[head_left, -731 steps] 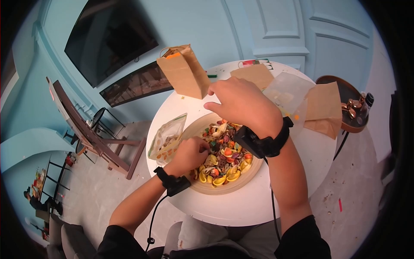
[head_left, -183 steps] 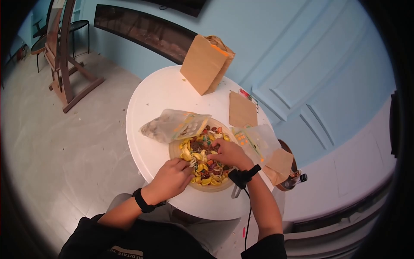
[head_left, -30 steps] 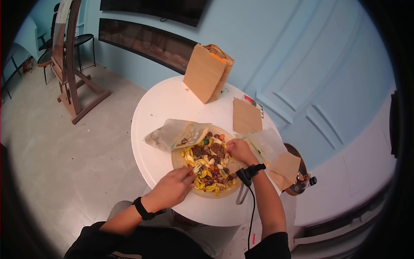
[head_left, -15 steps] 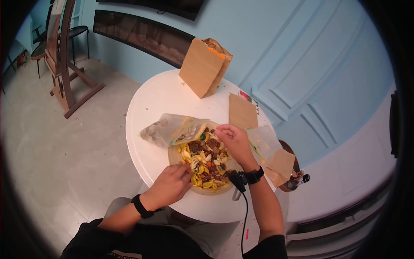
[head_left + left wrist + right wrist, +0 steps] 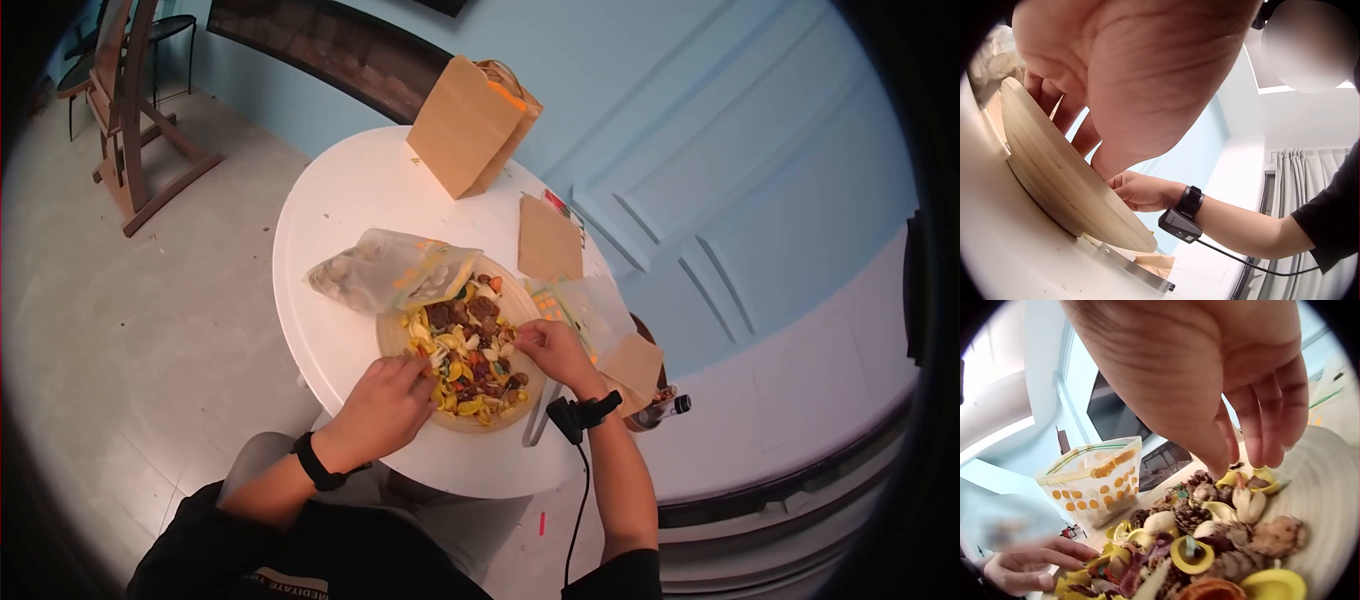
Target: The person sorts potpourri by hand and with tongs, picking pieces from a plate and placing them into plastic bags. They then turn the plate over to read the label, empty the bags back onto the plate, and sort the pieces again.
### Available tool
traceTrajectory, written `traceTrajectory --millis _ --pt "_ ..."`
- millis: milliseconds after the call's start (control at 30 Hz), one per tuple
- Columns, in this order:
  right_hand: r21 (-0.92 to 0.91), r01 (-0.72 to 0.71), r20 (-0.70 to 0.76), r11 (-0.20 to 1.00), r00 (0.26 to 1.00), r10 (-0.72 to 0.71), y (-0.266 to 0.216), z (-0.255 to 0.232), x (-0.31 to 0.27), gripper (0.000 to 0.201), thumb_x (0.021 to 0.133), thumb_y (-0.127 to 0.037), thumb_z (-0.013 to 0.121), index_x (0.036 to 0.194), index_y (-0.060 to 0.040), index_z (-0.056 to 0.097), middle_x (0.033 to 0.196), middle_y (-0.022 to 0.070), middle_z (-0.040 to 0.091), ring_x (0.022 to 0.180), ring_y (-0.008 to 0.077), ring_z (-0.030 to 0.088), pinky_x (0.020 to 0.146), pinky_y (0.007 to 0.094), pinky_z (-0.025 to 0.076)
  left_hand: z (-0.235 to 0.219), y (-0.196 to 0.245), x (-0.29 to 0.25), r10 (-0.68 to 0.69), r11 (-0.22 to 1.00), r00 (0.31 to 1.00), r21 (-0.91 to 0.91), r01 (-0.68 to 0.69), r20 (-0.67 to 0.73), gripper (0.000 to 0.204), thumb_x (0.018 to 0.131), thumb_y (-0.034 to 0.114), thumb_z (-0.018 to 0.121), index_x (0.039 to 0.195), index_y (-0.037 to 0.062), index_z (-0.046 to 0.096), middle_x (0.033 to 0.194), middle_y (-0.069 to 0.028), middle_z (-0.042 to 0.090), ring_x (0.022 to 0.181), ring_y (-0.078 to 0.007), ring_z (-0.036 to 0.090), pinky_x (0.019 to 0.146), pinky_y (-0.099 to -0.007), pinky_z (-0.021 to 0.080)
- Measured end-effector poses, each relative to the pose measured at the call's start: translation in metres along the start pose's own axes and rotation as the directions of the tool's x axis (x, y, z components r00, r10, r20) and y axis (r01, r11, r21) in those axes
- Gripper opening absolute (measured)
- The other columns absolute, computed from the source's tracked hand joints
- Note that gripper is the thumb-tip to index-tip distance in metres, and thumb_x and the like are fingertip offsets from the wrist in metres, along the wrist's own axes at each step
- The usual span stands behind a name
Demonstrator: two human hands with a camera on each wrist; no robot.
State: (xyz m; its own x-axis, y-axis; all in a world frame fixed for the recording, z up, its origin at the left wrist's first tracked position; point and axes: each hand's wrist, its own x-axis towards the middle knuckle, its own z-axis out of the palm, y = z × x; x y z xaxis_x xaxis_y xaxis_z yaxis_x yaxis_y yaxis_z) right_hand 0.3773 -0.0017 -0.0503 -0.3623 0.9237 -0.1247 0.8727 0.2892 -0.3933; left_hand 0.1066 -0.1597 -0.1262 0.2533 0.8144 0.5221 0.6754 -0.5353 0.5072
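Note:
A round wooden plate (image 5: 520, 298) bears a heap of potpourri (image 5: 478, 345): pine cones, yellow curled shells and dried petals. My left hand (image 5: 388, 405) rests at the plate's near-left edge, its extended fingers on the yellow pieces. Over the right side of the heap hangs my right hand (image 5: 560, 352). In the right wrist view its fingers (image 5: 1260, 434) point down, loosely apart, fingertips right at a yellow shell (image 5: 1263, 478). A clear zip bag with orange dots (image 5: 385, 272) leans over the plate's back-left rim, pale pieces inside.
The plate stands on a round white table (image 5: 330, 225). A brown paper bag (image 5: 465, 125) is upright at the back. Flat brown paper (image 5: 550, 238), another clear bag (image 5: 595, 310) and a narrow grey metal strip (image 5: 537, 420) lie to the right. A side table holds a dark bottle (image 5: 670, 407).
My right hand has come down from the back of the heap to its right side. The left hand keeps its place. Since the oldest frame, the dotted bag has shifted onto the plate's rim.

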Motion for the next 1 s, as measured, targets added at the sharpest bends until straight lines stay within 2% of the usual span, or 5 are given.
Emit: traceTrajectory --millis 400,567,767,867,1000 --pt "-0.229 0.016 -0.016 0.973 1.000 -0.020 -0.011 0.027 0.016 0.021 0.089 -0.026 0.070 0.101 -0.0097 0.076 0.089 0.0101 0.075 0.083 0.0298 0.072 0.075 0.0390 0.056 -0.002 -0.001 -0.003 0.016 1.000 1.000 -0.023 -0.016 0.009 0.034 0.090 0.021 0.069 0.115 -0.0015 0.066 0.125 -0.0178 0.059 0.115 -0.0341 0.058 0.101 -0.0431 0.045" --pt "-0.062 -0.007 -0.080 0.998 0.997 0.002 0.002 0.031 0.016 0.014 0.089 -0.019 0.071 0.096 -0.0068 0.075 0.085 0.0116 0.074 0.080 0.0289 0.072 0.073 0.0378 0.055 -0.005 -0.002 -0.002 0.042 0.999 0.999 -0.006 -0.042 0.025 0.035 0.090 0.022 0.069 0.114 -0.0026 0.066 0.125 -0.0186 0.059 0.115 -0.0336 0.058 0.101 -0.0428 0.045" --pt "0.209 0.128 -0.253 0.969 0.965 -0.073 -0.002 0.023 0.011 0.015 0.093 -0.015 0.072 0.095 -0.0008 0.073 0.081 0.0066 0.073 0.070 0.0128 0.067 0.065 0.0268 0.053 -0.004 -0.002 -0.002 0.051 0.999 0.998 0.005 -0.051 0.028 0.035 0.090 0.022 0.070 0.115 -0.0017 0.066 0.126 -0.0183 0.058 0.115 -0.0343 0.057 0.100 -0.0430 0.045" --pt "0.570 0.074 -0.205 0.818 0.977 0.055 -0.058 0.006 0.005 0.017 0.095 -0.016 0.071 0.103 -0.0004 0.071 0.086 0.0015 0.071 0.071 0.0072 0.063 0.062 0.0211 0.050 -0.001 -0.004 -0.004 0.046 0.999 0.999 -0.017 -0.045 0.024 0.034 0.090 0.022 0.070 0.113 -0.0013 0.066 0.126 -0.0182 0.058 0.115 -0.0346 0.058 0.100 -0.0433 0.045" --pt "0.730 0.124 -0.177 0.672 0.984 0.011 -0.111 0.003 0.017 0.025 0.096 -0.017 0.070 0.114 -0.0001 0.067 0.093 0.0016 0.071 0.074 0.0059 0.062 0.061 0.0185 0.049 0.001 -0.006 -0.007 0.046 0.999 0.999 -0.030 -0.045 0.011 0.033 0.089 0.023 0.071 0.112 -0.0006 0.066 0.127 -0.0183 0.058 0.114 -0.0347 0.058 0.099 -0.0435 0.046"
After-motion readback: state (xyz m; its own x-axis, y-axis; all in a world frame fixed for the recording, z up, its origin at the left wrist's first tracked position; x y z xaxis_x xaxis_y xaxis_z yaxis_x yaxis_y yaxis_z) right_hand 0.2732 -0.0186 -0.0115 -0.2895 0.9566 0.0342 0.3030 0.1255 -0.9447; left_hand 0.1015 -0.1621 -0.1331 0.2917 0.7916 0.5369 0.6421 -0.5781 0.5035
